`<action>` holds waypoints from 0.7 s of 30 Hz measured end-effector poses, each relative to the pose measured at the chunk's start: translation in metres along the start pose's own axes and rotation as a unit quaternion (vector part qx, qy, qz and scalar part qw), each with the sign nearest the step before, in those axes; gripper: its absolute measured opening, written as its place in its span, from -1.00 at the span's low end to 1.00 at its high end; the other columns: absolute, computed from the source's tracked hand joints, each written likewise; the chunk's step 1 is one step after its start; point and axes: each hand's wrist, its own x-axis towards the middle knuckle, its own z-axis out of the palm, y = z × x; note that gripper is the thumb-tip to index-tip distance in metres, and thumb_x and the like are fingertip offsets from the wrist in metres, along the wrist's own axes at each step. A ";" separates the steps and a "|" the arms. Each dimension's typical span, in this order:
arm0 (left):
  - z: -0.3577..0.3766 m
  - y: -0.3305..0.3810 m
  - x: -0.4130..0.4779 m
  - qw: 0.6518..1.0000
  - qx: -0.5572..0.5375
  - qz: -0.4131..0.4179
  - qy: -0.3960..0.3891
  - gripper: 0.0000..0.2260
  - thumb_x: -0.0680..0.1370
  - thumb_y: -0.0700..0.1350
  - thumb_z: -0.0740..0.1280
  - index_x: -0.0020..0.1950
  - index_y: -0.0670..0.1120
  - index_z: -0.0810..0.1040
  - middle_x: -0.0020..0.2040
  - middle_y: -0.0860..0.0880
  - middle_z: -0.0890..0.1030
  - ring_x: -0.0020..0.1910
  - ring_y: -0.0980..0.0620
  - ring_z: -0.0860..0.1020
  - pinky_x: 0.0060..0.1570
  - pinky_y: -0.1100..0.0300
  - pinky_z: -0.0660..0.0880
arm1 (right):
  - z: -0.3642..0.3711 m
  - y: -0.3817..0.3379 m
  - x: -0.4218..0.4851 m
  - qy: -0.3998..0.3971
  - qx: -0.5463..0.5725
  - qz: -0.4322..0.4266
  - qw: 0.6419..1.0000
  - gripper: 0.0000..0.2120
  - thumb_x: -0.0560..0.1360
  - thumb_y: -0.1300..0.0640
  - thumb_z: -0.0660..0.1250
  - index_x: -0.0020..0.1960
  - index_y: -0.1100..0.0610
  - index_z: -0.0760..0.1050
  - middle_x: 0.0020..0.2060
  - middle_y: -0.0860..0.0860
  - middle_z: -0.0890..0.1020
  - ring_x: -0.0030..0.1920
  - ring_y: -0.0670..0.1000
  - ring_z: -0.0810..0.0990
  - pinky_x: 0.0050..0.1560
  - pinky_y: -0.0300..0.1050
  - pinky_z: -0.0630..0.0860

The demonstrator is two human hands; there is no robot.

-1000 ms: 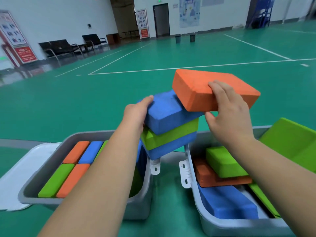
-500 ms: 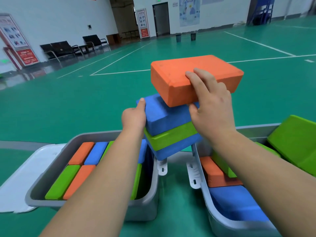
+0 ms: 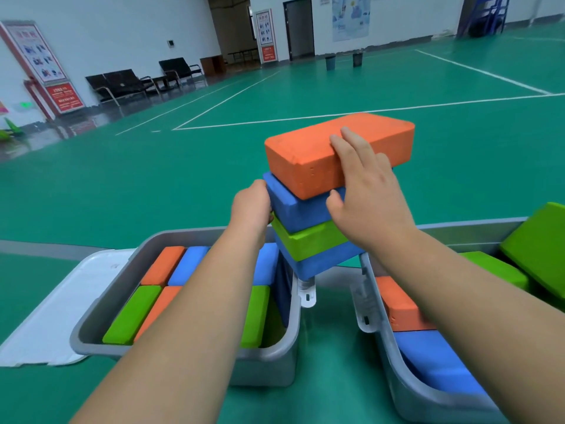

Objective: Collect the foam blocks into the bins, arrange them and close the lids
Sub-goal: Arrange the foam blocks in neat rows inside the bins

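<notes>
An orange foam block (image 3: 305, 160) lies askew atop a blue-green-blue stack (image 3: 308, 243) over the left grey bin (image 3: 269, 359)'s inner rim.

An indoor sports hall: green court floor (image 3: 153, 185) with white boundary lines (image 3: 367, 112), wall-side benches (image 3: 122, 84).

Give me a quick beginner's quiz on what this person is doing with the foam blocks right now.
1. Which colour tops the stack between the left hand and the right hand? A blue, B orange, C green.
2. True or false: the right hand's fingers lie on the orange block.
3. How many blocks make up the stack?
Key: 1 B; 2 true; 3 four.
</notes>
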 end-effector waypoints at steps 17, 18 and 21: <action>-0.003 -0.022 -0.017 0.979 0.177 -0.085 -0.053 -0.88 0.57 -0.29 0.17 -0.06 -0.20 0.50 -0.20 -0.20 0.60 -0.11 -0.20 0.68 -0.10 -0.03 0.58 | 0.003 -0.010 -0.018 0.066 0.101 -0.014 0.993 -0.58 0.44 0.31 0.32 0.30 0.23 0.44 0.42 0.14 0.37 0.39 0.16 0.42 0.38 0.07 0.41; -0.001 -0.027 -0.026 0.961 0.239 -0.111 -0.085 -0.88 0.58 -0.28 0.16 -0.04 -0.18 0.49 -0.19 -0.19 0.58 -0.10 -0.18 0.68 -0.07 0.01 0.55 | 0.001 -0.008 -0.020 0.077 0.097 -0.018 0.992 -0.64 0.42 0.32 0.32 0.21 0.25 0.45 0.31 0.17 0.43 0.30 0.18 0.46 0.31 0.09 0.45; 0.007 -0.053 -0.059 0.843 0.436 -0.202 -0.242 -0.90 0.62 -0.17 0.19 -0.05 -0.12 0.47 -0.20 -0.09 0.57 -0.30 -0.04 0.58 -0.25 0.25 0.49 | 0.000 0.003 -0.030 0.052 0.064 -0.006 0.997 -0.79 0.39 0.30 0.31 0.03 0.21 0.46 -0.02 0.13 0.49 0.00 0.20 0.48 0.07 0.17 0.46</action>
